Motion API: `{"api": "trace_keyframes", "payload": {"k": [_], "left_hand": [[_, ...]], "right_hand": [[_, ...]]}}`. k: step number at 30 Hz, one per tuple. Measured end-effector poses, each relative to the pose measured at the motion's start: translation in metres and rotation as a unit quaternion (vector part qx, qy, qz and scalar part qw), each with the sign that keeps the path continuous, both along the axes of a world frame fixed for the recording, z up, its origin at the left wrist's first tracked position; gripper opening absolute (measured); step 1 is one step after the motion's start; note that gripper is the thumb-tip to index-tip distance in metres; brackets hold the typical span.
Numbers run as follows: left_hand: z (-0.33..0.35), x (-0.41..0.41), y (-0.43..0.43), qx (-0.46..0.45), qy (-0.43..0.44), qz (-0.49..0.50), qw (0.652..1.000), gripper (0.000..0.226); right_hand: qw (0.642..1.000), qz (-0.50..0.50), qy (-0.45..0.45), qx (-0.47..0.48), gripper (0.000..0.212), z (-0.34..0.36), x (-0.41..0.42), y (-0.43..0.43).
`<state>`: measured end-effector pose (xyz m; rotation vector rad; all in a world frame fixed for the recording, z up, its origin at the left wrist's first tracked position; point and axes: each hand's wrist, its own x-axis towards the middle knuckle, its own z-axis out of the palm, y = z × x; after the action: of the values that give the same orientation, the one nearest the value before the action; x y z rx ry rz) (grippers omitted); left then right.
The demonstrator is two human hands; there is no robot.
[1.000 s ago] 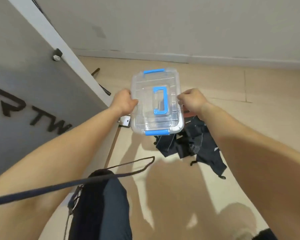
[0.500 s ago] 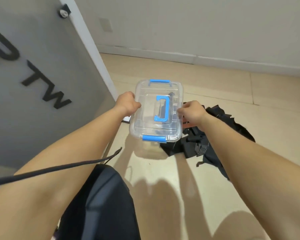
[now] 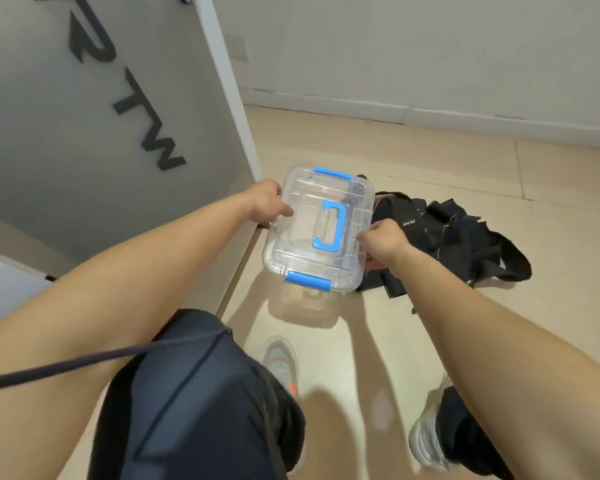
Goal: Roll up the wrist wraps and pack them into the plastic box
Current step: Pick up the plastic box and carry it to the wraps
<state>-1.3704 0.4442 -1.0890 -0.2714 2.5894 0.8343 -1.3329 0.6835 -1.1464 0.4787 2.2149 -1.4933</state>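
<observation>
1. Grey panel, leaning on the left, with black raised letters; I read "T W" and part of another.
2. White edge strip along the panel's right side.
3. White wall with a pale wall plate and a skirting board.
4. Beige tiled floor.
5. Dark cord crossing the lower left.
6. Two pale trainers, as I count them: one with an orange mark, the other lower right.

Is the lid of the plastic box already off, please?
No, the clear lid with its blue handle sits on the plastic box, held between the left hand and right hand.
</observation>
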Motion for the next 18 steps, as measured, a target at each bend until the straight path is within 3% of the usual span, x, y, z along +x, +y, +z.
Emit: {"api": "trace_keyframes", "payload": {"k": [2,7,12,15,18], "left_hand": [[-0.018,-0.007,-0.008,-0.011,-0.009,-0.008,1.0,0.027],[-0.085,-0.03,-0.021,-0.005,-0.044,-0.001,0.999,0.053],[-0.16,-0.046,-0.027,0.018,-0.069,0.048,0.996,0.048],[-0.196,-0.058,-0.036,0.006,-0.068,0.063,0.996,0.056],[-0.219,-0.067,-0.039,-0.01,-0.06,0.064,0.996,0.056]], "right_hand": [[0.999,-0.012,-0.026,-0.024,0.011,-0.023,0.0,-0.011],[0.997,-0.021,-0.07,-0.036,0.012,-0.08,-0.02,-0.031],[0.994,-0.018,-0.1,-0.034,0.019,-0.142,-0.054,-0.048],[0.993,-0.013,-0.118,-0.03,0.021,-0.167,-0.072,-0.057],[0.995,-0.014,-0.097,-0.011,0.024,-0.185,-0.088,-0.064]]}}
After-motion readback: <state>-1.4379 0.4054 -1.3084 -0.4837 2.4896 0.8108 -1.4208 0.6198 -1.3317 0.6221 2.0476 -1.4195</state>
